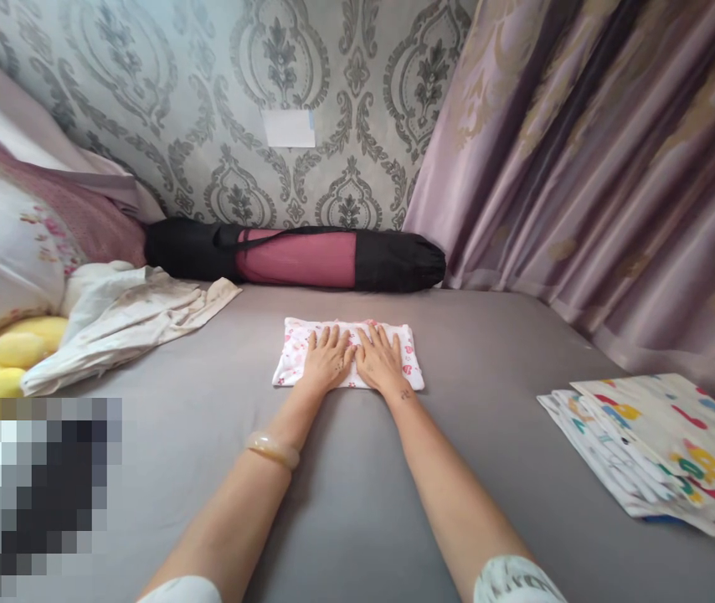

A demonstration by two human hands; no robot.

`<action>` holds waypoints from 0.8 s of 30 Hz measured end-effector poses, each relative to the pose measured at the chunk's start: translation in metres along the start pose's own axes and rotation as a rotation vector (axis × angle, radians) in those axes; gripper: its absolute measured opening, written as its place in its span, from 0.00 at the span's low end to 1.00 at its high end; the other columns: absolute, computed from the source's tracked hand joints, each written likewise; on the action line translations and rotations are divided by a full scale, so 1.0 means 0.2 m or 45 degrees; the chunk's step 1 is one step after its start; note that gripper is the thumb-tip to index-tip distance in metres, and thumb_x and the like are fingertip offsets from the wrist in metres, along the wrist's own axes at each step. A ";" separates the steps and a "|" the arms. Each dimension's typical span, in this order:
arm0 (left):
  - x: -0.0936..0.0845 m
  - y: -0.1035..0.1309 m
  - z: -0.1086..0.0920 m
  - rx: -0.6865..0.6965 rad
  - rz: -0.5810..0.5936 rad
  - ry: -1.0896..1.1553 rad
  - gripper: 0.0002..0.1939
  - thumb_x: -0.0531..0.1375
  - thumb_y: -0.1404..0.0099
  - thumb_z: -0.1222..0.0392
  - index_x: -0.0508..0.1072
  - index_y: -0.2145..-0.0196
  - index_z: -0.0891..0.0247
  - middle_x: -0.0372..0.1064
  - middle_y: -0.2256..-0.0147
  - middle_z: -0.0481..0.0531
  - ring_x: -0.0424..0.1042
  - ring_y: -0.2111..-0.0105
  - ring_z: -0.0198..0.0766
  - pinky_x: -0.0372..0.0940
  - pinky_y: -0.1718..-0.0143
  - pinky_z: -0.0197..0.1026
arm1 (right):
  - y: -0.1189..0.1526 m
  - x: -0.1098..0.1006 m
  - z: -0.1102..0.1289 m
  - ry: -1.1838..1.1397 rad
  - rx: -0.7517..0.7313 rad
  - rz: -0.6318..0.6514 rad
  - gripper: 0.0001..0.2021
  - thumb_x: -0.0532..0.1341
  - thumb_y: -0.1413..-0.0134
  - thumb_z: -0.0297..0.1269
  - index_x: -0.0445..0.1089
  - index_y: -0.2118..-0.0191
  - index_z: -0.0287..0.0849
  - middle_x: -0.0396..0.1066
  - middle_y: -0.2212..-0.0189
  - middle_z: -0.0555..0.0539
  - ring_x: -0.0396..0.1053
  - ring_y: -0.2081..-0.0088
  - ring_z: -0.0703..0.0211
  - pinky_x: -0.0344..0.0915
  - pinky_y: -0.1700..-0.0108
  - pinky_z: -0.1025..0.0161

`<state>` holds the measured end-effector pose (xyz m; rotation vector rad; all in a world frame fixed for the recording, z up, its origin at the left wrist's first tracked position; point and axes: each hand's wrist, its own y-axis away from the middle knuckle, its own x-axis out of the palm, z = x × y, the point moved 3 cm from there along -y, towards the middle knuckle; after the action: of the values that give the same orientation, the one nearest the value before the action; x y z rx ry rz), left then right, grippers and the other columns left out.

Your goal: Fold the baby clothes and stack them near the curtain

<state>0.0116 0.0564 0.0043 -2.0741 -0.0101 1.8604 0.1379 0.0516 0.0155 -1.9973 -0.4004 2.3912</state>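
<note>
A folded white cloth with pink and red prints (pixel 293 356) lies flat on the grey sheet (pixel 345 486), forming a rectangle. My left hand (pixel 328 356) rests palm down on its left half, fingers spread and pointing away from me. On the right half lies my right hand (pixel 380 356), also flat with its fingers apart. The two hands nearly meet at the thumbs. Neither one grips anything. The part of the cloth beneath the palms is hidden.
A black and pink rolled bag (pixel 298 258) lies along the wall. At the right is a stack of colourfully printed cloths (pixel 665 444). A crumpled pale cloth (pixel 137 314) and a yellow plush item (pixel 18 350) are at the left, beside a floral pillow (pixel 6 226).
</note>
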 end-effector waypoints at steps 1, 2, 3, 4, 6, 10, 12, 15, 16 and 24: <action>0.01 0.00 0.00 0.002 0.022 -0.004 0.28 0.41 0.27 0.48 0.59 0.35 0.60 0.52 0.34 0.58 0.50 0.34 0.53 0.42 0.35 0.61 | 0.00 0.01 0.00 0.007 0.004 -0.001 0.25 0.45 0.33 0.40 0.55 0.33 0.46 0.47 0.31 0.45 0.41 0.31 0.50 0.34 0.34 0.45; 0.01 0.00 -0.01 0.000 0.036 -0.008 0.28 0.41 0.27 0.49 0.59 0.35 0.60 0.52 0.34 0.59 0.50 0.34 0.53 0.42 0.36 0.61 | 0.00 0.02 0.00 0.013 0.004 -0.009 0.25 0.44 0.33 0.41 0.55 0.33 0.46 0.47 0.31 0.45 0.41 0.31 0.50 0.34 0.34 0.45; 0.02 0.01 -0.01 -0.001 0.042 -0.010 0.28 0.41 0.27 0.49 0.59 0.35 0.61 0.51 0.34 0.59 0.50 0.34 0.54 0.42 0.36 0.61 | 0.00 0.02 0.00 0.015 0.003 -0.019 0.25 0.44 0.33 0.41 0.55 0.33 0.46 0.47 0.32 0.45 0.41 0.32 0.50 0.34 0.34 0.45; 0.01 0.01 -0.01 -0.001 0.046 -0.010 0.28 0.41 0.27 0.49 0.59 0.35 0.61 0.51 0.34 0.60 0.50 0.34 0.54 0.43 0.36 0.62 | 0.00 0.02 0.00 0.014 0.000 -0.028 0.25 0.44 0.33 0.41 0.55 0.33 0.46 0.48 0.32 0.45 0.41 0.32 0.50 0.34 0.34 0.45; 0.01 0.01 -0.01 0.006 0.044 -0.007 0.29 0.41 0.27 0.49 0.59 0.36 0.63 0.52 0.34 0.61 0.50 0.35 0.55 0.43 0.36 0.62 | 0.01 0.01 0.00 0.002 -0.014 -0.036 0.25 0.44 0.33 0.40 0.55 0.34 0.45 0.48 0.32 0.44 0.42 0.32 0.50 0.35 0.34 0.44; -0.01 0.00 0.00 -0.014 -0.031 -0.027 0.29 0.40 0.27 0.49 0.59 0.36 0.63 0.53 0.35 0.61 0.50 0.34 0.54 0.42 0.36 0.61 | 0.01 -0.02 -0.02 -0.009 0.016 -0.067 0.25 0.44 0.33 0.40 0.54 0.33 0.43 0.49 0.32 0.42 0.43 0.32 0.49 0.35 0.34 0.43; -0.01 0.00 0.01 -0.061 -0.029 -0.038 0.29 0.40 0.27 0.48 0.59 0.36 0.64 0.53 0.35 0.62 0.49 0.34 0.53 0.42 0.36 0.62 | 0.00 -0.02 -0.05 0.005 0.077 -0.076 0.26 0.43 0.33 0.40 0.54 0.33 0.41 0.49 0.32 0.41 0.43 0.32 0.48 0.35 0.34 0.42; 0.01 0.00 0.03 -0.106 0.042 -0.040 0.29 0.39 0.27 0.48 0.59 0.36 0.64 0.52 0.35 0.62 0.50 0.34 0.55 0.44 0.36 0.62 | 0.00 -0.01 -0.08 0.022 0.131 -0.029 0.26 0.43 0.33 0.40 0.55 0.34 0.40 0.49 0.32 0.42 0.43 0.32 0.48 0.37 0.34 0.44; 0.02 0.00 0.03 -0.110 0.059 -0.038 0.29 0.39 0.27 0.47 0.59 0.36 0.63 0.52 0.34 0.62 0.50 0.34 0.55 0.44 0.37 0.62 | 0.00 0.00 -0.08 0.027 0.137 -0.017 0.26 0.43 0.33 0.40 0.56 0.34 0.40 0.49 0.32 0.42 0.43 0.32 0.48 0.37 0.34 0.44; 0.00 -0.01 0.06 -0.097 0.060 -0.004 0.30 0.40 0.28 0.47 0.59 0.36 0.64 0.52 0.34 0.62 0.49 0.34 0.53 0.45 0.36 0.60 | 0.00 -0.03 -0.12 0.009 0.125 -0.045 0.25 0.44 0.32 0.39 0.56 0.34 0.39 0.50 0.32 0.41 0.44 0.32 0.50 0.37 0.34 0.46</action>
<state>0.0010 0.0618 0.0043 -2.1396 -0.0336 1.9194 0.1617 0.0546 0.0165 -1.9405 -0.3093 2.3339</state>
